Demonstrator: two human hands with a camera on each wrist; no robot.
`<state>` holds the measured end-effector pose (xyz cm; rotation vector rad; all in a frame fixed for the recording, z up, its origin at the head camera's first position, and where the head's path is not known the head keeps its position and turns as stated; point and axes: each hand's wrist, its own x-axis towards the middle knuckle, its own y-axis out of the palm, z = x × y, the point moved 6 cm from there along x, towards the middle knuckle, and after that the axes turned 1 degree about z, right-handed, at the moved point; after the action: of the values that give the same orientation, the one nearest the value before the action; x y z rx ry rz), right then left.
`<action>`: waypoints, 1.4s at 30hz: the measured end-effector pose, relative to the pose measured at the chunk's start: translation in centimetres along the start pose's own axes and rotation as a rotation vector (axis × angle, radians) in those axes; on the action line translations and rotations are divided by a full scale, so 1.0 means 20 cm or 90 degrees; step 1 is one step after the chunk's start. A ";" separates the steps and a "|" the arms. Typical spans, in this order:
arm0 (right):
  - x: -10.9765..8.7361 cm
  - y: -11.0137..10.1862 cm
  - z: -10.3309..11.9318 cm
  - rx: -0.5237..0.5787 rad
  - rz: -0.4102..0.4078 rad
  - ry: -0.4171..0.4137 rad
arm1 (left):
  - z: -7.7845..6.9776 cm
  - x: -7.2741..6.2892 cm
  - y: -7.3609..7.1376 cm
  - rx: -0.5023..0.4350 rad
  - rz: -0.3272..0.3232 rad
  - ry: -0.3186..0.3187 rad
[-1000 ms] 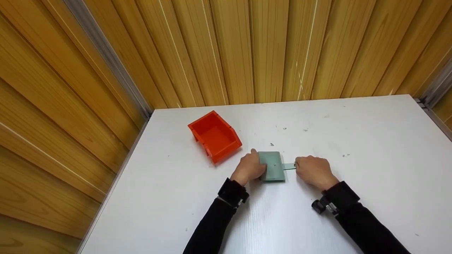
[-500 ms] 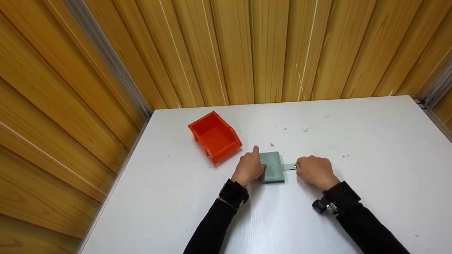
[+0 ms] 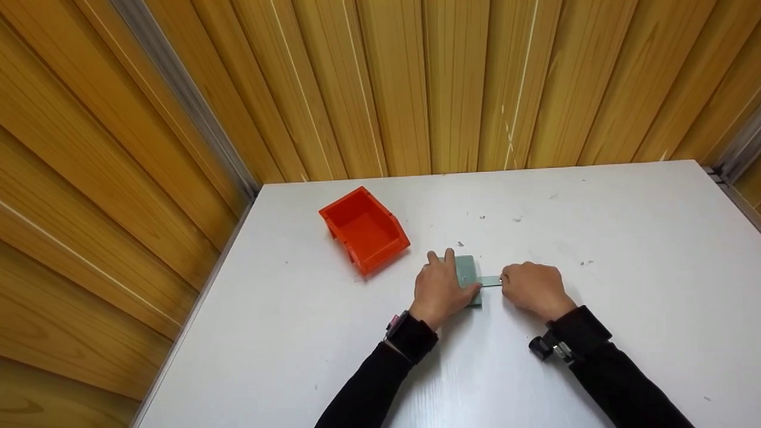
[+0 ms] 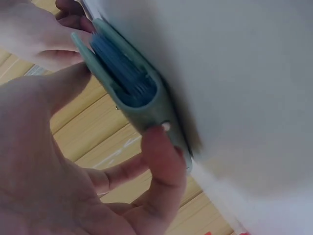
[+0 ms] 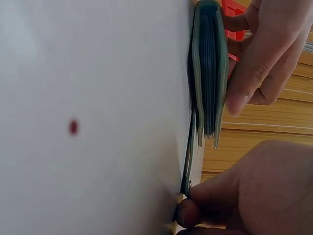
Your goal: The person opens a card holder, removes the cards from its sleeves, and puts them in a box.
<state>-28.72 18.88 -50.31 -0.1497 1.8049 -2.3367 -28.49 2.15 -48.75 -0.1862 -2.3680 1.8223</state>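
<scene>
A pale green card holder point(image 3: 467, 268) lies folded on the white table, with blue sleeves point(image 5: 209, 73) layered between its covers. My left hand point(image 3: 440, 291) reaches across the top and hides much of it. The left thumb touches the front cover near its free edge, and a finger curls against the rounded spine beside a metal snap point(image 4: 166, 126). From the card holder's right side a narrow strap point(image 3: 490, 281) sticks out flat. Its end, with a small metal stud, is pinched between the thumb and fingers of my right hand point(image 3: 535, 289).
An orange-red open bin point(image 3: 365, 232) stands on the table point(image 3: 285, 333) to the left of and beyond the card holder. Yellow wood-look panels point(image 3: 392, 89) rise behind the table's back edge and along its left side.
My left hand has shifted right over the card holder, moving its thumb from the left part of the cover to the right edge. The right hand keeps its pinch on the strap.
</scene>
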 end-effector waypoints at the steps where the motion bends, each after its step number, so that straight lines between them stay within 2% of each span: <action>1: 0.00 0.00 0.00 -0.001 0.000 0.000 | -0.01 0.00 0.00 0.011 -0.003 0.002; 8: 0.01 -0.01 -0.01 -0.004 0.007 -0.006 | -0.03 -0.02 -0.01 0.068 -0.042 0.018; 12: 0.01 -0.01 -0.01 -0.001 0.010 -0.007 | -0.04 -0.02 -0.01 0.066 -0.035 0.023; 18: 0.00 -0.01 -0.01 -0.005 0.006 -0.005 | 0.00 -0.02 -0.06 -0.033 0.039 0.006; 22: 0.00 -0.01 0.00 -0.002 0.003 -0.006 | 0.05 0.00 -0.11 -0.098 0.091 -0.007; 27: 0.00 -0.01 -0.01 0.002 0.009 -0.002 | 0.14 0.01 -0.18 -0.103 0.135 -0.020; 29: 0.00 -0.01 -0.01 0.001 0.013 -0.001 | 0.18 0.02 -0.20 -0.091 0.130 -0.021; 35: 0.01 0.00 -0.01 0.005 0.019 0.002 | 0.29 0.01 -0.24 -0.067 0.075 -0.044; 38: 0.01 0.00 -0.01 0.004 0.024 0.003 | 0.33 0.00 -0.23 -0.054 0.073 -0.067; 42: 0.01 0.00 -0.02 0.005 0.028 0.000 | 0.36 -0.01 -0.23 -0.033 0.080 -0.070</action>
<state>-28.91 19.17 -50.36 -0.1075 1.7811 -2.3135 -29.74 -5.81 -46.17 -0.2526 -2.5327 1.8727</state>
